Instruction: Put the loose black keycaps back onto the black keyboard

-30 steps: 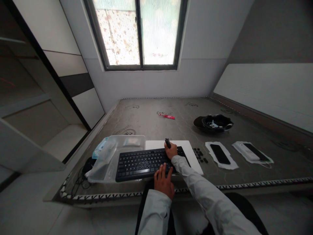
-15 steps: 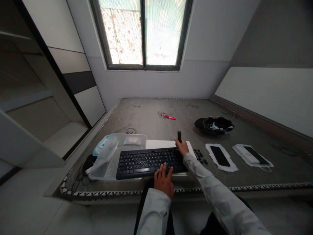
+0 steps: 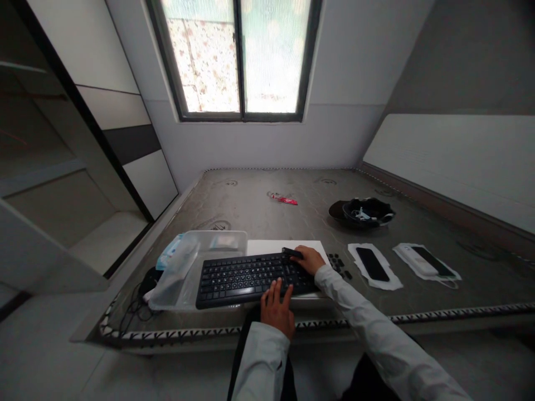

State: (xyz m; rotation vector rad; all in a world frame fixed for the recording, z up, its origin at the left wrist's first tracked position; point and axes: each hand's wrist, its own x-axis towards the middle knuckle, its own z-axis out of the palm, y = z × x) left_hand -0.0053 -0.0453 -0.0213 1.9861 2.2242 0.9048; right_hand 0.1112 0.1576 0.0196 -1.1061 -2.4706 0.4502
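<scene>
On the mattress (image 3: 246,206) before you, the keyboard (image 3: 238,281) lies with its left end over the clear tray (image 3: 221,233) and its right part over the white board (image 3: 267,247). Your left hand (image 3: 276,312) is palm down with fingers spread, their tips on the keyboard's near edge, right of its middle. Your right hand (image 3: 309,259) is curled around a black tool (image 3: 291,252), which lies nearly flat above the keyboard's far right part; you cannot tell whether its tip touches the keys. Just beside the board's right edge sit small black pieces (image 3: 339,265). Farther right, a phone (image 3: 371,264) rests on white paper (image 3: 393,283). Behind it is an upturned cap (image 3: 340,210), and a red packet (image 3: 286,200) lies well apart, toward the window (image 3: 273,61).
</scene>
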